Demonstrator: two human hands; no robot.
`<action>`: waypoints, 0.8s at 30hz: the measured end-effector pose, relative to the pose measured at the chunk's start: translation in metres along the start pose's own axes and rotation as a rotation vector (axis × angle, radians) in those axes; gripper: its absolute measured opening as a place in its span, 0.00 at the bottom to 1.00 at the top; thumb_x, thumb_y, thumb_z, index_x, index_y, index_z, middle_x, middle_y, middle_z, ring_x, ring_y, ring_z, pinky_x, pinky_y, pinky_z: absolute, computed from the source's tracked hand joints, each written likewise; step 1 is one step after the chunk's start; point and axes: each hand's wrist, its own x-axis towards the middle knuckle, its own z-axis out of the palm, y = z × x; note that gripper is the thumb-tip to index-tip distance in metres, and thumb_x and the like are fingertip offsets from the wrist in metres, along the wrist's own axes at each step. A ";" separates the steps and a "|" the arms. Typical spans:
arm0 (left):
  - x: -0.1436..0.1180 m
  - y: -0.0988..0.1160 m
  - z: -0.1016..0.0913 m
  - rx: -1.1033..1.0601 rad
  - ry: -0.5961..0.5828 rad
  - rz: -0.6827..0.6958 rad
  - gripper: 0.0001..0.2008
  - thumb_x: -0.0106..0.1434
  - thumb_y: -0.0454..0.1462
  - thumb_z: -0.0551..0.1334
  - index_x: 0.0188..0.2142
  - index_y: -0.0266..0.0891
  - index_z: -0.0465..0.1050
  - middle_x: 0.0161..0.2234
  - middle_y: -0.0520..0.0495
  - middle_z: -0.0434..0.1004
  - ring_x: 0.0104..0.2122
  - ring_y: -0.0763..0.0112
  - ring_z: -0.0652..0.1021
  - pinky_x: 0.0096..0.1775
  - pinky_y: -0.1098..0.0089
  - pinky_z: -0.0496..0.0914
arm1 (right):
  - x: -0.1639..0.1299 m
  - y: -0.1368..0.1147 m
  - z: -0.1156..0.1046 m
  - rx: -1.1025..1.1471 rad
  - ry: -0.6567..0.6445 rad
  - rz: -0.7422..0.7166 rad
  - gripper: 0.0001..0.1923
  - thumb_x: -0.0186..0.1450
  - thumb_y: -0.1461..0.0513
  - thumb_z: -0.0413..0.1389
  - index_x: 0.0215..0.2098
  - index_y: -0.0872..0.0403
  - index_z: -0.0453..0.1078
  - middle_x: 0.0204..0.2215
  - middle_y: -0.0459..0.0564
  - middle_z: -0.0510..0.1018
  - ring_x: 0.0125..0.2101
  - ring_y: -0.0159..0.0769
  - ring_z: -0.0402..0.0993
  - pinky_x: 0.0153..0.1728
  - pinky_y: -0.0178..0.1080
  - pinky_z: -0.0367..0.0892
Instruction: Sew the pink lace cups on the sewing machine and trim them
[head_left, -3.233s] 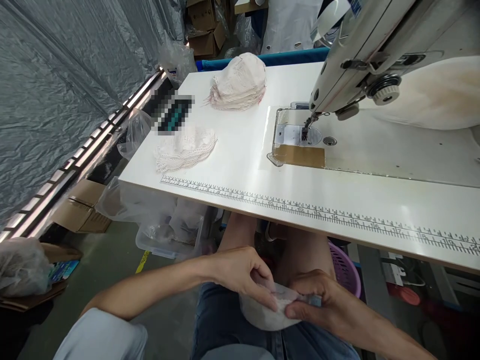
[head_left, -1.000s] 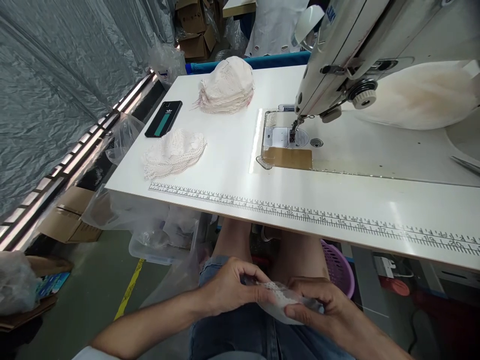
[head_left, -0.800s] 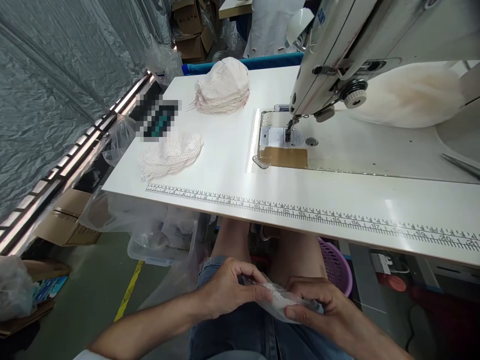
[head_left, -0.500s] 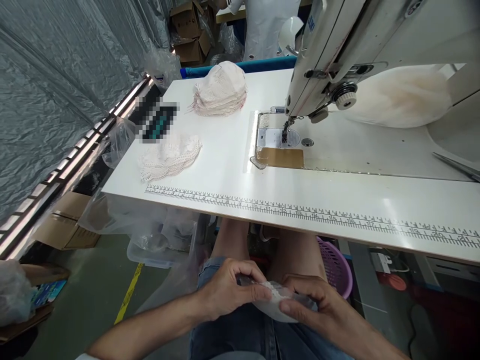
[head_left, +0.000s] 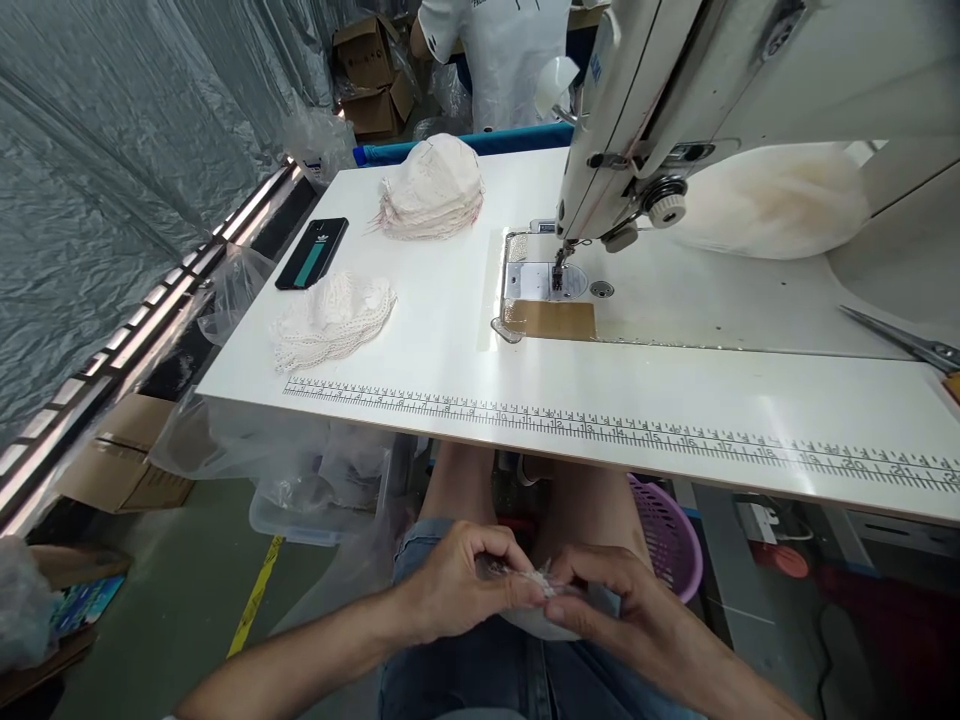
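Down over my lap, my left hand (head_left: 457, 585) and my right hand (head_left: 615, 610) both pinch a small white lace-edged fabric piece (head_left: 536, 590), fingertips meeting at its top edge. Most of the piece is hidden under my fingers. Above, on the white sewing table (head_left: 675, 400), a low pile of white lace pieces (head_left: 330, 318) lies at the left. A taller stack of pale fabric pieces (head_left: 433, 190) sits behind it. The sewing machine (head_left: 720, 90) stands at the right, its needle (head_left: 559, 268) over the metal plate.
A black phone (head_left: 311, 253) lies by the table's left edge. Scissors (head_left: 900, 342) rest at the far right. A purple basket (head_left: 667, 540) sits under the table. Plastic bags, a clear bin (head_left: 315, 500) and cardboard boxes stand on the floor at left. A person in white stands beyond the table.
My hands have drawn closer together on the fabric piece, folding it smaller between the fingertips. The view has tilted up a little.
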 end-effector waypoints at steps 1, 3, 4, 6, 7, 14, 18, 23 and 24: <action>0.000 0.000 0.001 -0.005 0.002 -0.007 0.11 0.53 0.41 0.66 0.25 0.33 0.76 0.25 0.49 0.70 0.26 0.76 0.68 0.29 0.76 0.60 | 0.001 0.000 0.000 0.022 -0.006 -0.013 0.16 0.64 0.51 0.53 0.27 0.54 0.67 0.23 0.43 0.67 0.27 0.31 0.63 0.28 0.31 0.56; 0.000 -0.001 0.001 -0.035 0.005 -0.027 0.12 0.51 0.43 0.67 0.25 0.33 0.76 0.25 0.49 0.71 0.26 0.75 0.69 0.29 0.76 0.60 | 0.002 0.000 -0.001 0.095 -0.042 -0.029 0.19 0.66 0.50 0.50 0.24 0.55 0.66 0.21 0.42 0.63 0.24 0.29 0.60 0.27 0.32 0.55; 0.001 -0.001 0.001 -0.054 0.006 -0.040 0.13 0.50 0.43 0.68 0.24 0.33 0.76 0.25 0.49 0.71 0.26 0.75 0.69 0.29 0.76 0.61 | 0.002 0.000 -0.002 0.132 -0.058 -0.025 0.20 0.66 0.50 0.49 0.24 0.55 0.65 0.20 0.41 0.61 0.23 0.29 0.58 0.26 0.32 0.54; 0.001 -0.002 0.001 -0.083 0.002 -0.060 0.14 0.49 0.44 0.69 0.24 0.33 0.76 0.25 0.49 0.71 0.26 0.75 0.69 0.28 0.76 0.61 | 0.000 0.002 -0.004 0.190 -0.087 0.000 0.21 0.67 0.49 0.47 0.24 0.55 0.65 0.20 0.41 0.59 0.22 0.28 0.55 0.24 0.32 0.52; 0.001 -0.002 0.001 -0.089 -0.001 -0.066 0.14 0.48 0.44 0.69 0.24 0.33 0.76 0.25 0.49 0.71 0.26 0.75 0.69 0.28 0.76 0.61 | -0.001 0.003 -0.005 0.207 -0.105 0.014 0.21 0.67 0.49 0.46 0.26 0.55 0.65 0.20 0.41 0.60 0.23 0.28 0.55 0.24 0.32 0.52; 0.002 -0.001 -0.001 -0.048 0.021 -0.078 0.14 0.49 0.45 0.68 0.25 0.33 0.77 0.25 0.49 0.71 0.26 0.75 0.68 0.29 0.76 0.61 | -0.003 0.005 -0.005 0.151 -0.099 0.046 0.18 0.62 0.49 0.54 0.24 0.54 0.66 0.22 0.42 0.63 0.25 0.30 0.59 0.26 0.32 0.53; 0.001 -0.003 -0.003 -0.015 0.018 -0.086 0.14 0.50 0.45 0.68 0.28 0.34 0.77 0.25 0.50 0.71 0.27 0.75 0.68 0.30 0.76 0.60 | -0.001 0.004 -0.003 0.146 -0.085 0.037 0.18 0.63 0.49 0.53 0.23 0.54 0.63 0.21 0.41 0.62 0.24 0.29 0.58 0.26 0.32 0.52; 0.001 -0.001 -0.001 0.006 -0.005 -0.113 0.16 0.45 0.44 0.71 0.31 0.34 0.78 0.25 0.50 0.72 0.28 0.74 0.69 0.31 0.76 0.60 | -0.001 0.003 -0.001 0.096 -0.065 0.057 0.18 0.63 0.51 0.54 0.22 0.54 0.62 0.20 0.41 0.60 0.24 0.29 0.58 0.25 0.31 0.51; 0.002 -0.001 0.001 0.002 0.001 -0.122 0.16 0.46 0.44 0.70 0.30 0.34 0.78 0.25 0.50 0.72 0.28 0.74 0.68 0.30 0.75 0.60 | -0.001 0.003 0.000 0.082 -0.063 0.057 0.18 0.63 0.51 0.53 0.22 0.54 0.61 0.20 0.40 0.60 0.24 0.29 0.57 0.25 0.31 0.51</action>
